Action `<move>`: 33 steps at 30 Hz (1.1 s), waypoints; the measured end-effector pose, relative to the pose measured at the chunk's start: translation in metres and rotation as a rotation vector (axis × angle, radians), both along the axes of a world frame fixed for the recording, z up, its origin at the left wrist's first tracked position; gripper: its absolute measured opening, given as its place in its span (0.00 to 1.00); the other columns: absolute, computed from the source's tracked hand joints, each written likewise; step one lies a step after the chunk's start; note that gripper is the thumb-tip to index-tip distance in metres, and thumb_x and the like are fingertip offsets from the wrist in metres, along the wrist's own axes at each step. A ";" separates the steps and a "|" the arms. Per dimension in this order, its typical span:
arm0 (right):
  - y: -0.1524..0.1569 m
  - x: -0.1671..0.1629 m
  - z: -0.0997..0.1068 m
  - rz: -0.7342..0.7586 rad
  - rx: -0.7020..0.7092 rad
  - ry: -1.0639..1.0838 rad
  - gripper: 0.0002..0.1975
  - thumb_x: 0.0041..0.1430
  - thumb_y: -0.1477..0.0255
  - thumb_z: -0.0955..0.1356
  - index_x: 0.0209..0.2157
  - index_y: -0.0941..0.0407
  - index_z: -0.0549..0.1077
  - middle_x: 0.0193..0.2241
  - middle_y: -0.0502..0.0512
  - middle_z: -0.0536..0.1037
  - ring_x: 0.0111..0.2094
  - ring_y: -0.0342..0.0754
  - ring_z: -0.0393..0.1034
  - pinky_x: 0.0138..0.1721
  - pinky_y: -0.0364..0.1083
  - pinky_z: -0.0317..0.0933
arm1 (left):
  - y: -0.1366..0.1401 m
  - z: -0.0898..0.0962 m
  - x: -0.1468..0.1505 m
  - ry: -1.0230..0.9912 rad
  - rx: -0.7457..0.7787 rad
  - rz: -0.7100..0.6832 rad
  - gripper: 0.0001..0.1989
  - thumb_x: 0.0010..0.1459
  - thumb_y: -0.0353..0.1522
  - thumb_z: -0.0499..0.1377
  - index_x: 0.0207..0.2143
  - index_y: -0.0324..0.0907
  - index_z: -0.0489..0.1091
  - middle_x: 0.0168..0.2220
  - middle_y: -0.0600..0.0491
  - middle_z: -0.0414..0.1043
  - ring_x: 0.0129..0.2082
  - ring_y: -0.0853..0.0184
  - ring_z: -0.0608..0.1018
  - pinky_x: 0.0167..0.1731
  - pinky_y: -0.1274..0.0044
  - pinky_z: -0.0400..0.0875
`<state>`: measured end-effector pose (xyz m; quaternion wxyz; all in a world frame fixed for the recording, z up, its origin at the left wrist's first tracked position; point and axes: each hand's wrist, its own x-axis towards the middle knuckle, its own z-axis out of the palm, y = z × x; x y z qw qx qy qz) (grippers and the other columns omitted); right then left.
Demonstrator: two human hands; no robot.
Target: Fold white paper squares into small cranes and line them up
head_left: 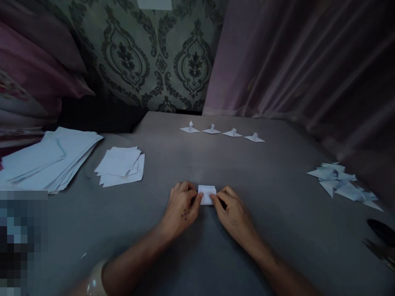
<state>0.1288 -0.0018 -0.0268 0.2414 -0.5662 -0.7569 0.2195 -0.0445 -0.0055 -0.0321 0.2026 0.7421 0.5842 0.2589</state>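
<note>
Left hand (182,203): fingers curled, thumb against index, pinching the left edge of a folded paper (207,196). Right hand (231,206): matching pinch at the right edge, thumb on the near face, fingers bent behind. The paired grip probably keeps the layers flush and the fold from springing back. Folded paper: one, between the two thumbs, just above or on the grey tabletop (212,164); white, small, roughly rectangular, several layers showing as slightly stepped upper edges, face plain. Left of the left hand: a loose stack of small sheets (119,162), corners askew, seemingly kept within reach; farther left, larger white sheets (74,154), fanned, likely set aside to leave room for both hands. Beyond both hands: four folded figures (233,133), pointed ends, upright middles, evenly lined up, perhaps for easy counting. Far right of the right hand: a heap of pointed folded pieces (344,183), overlapping, apparently grouped apart.
</note>
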 end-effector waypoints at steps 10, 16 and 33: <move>0.009 -0.004 0.004 -0.037 0.015 -0.163 0.16 0.62 0.66 0.62 0.20 0.55 0.65 0.24 0.50 0.68 0.25 0.43 0.63 0.27 0.43 0.53 | 0.008 -0.001 0.006 0.009 -0.025 0.129 0.16 0.58 0.38 0.56 0.21 0.41 0.71 0.29 0.50 0.68 0.32 0.63 0.68 0.36 0.70 0.61; 0.013 -0.004 -0.001 -0.070 -0.032 -0.134 0.15 0.60 0.65 0.64 0.20 0.55 0.67 0.24 0.49 0.70 0.25 0.43 0.65 0.28 0.43 0.54 | 0.008 -0.001 0.007 0.001 -0.054 0.141 0.15 0.58 0.37 0.56 0.20 0.41 0.70 0.29 0.50 0.68 0.31 0.64 0.68 0.33 0.71 0.61; 0.011 -0.006 0.000 -0.090 -0.031 -0.164 0.17 0.61 0.64 0.63 0.21 0.55 0.66 0.25 0.51 0.70 0.25 0.44 0.65 0.27 0.43 0.53 | 0.011 -0.003 0.006 0.019 -0.043 0.148 0.16 0.58 0.37 0.56 0.19 0.41 0.68 0.27 0.51 0.67 0.31 0.64 0.68 0.35 0.69 0.61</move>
